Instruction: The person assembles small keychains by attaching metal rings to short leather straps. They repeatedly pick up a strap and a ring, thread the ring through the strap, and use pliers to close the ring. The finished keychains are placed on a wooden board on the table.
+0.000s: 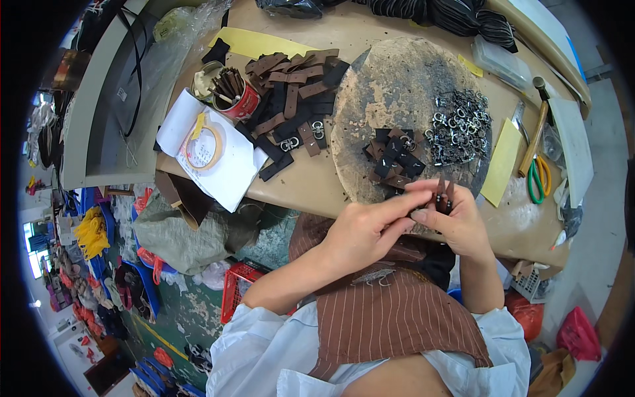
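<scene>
Head view: by the round block, my left hand and right hand pinch brown pieces, seemingly to steady them

Upper right of the fingers: scissors, hammer; far upper left: tape on paper; lower left: crate.

The bare left forearm slants up and rightward to the left hand, back upward, its fingers stretched against the right hand, thumb below. The shorter-looking right forearm rises steeply; that hand curls inward, pinching, thumb pointing left.
</scene>
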Demonstrator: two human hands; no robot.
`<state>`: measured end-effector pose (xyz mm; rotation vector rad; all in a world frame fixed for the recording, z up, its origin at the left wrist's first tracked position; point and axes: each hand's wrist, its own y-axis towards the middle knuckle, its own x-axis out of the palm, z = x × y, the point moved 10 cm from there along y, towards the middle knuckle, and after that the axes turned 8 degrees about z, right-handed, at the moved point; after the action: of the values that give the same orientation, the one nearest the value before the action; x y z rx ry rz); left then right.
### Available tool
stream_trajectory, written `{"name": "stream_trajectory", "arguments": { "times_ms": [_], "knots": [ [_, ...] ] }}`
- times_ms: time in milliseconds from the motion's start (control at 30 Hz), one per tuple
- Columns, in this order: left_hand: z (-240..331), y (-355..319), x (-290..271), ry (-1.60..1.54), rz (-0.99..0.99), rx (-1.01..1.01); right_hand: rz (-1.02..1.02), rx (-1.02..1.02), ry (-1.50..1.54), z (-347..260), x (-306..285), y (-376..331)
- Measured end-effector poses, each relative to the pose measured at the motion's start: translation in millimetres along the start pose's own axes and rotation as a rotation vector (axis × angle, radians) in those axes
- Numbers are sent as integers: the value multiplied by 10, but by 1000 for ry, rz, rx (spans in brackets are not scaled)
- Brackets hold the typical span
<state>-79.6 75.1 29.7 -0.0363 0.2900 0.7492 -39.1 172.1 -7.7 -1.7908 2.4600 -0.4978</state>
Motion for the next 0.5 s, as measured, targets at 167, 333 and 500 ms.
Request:
{"name": "stream_trajectory", "arguments": {
  "times_ms": [167,333,500],
  "knots": [
    [-359,-33,-93,-556,270,-196,-11,155,359,210,-2,11],
    [-508,-80,-50,-475,224,-232,89,200,507,275,2,-29],
    [-436,-86,22,-695,183,-288,102,128,433,238,-40,-54]
  ]
}}
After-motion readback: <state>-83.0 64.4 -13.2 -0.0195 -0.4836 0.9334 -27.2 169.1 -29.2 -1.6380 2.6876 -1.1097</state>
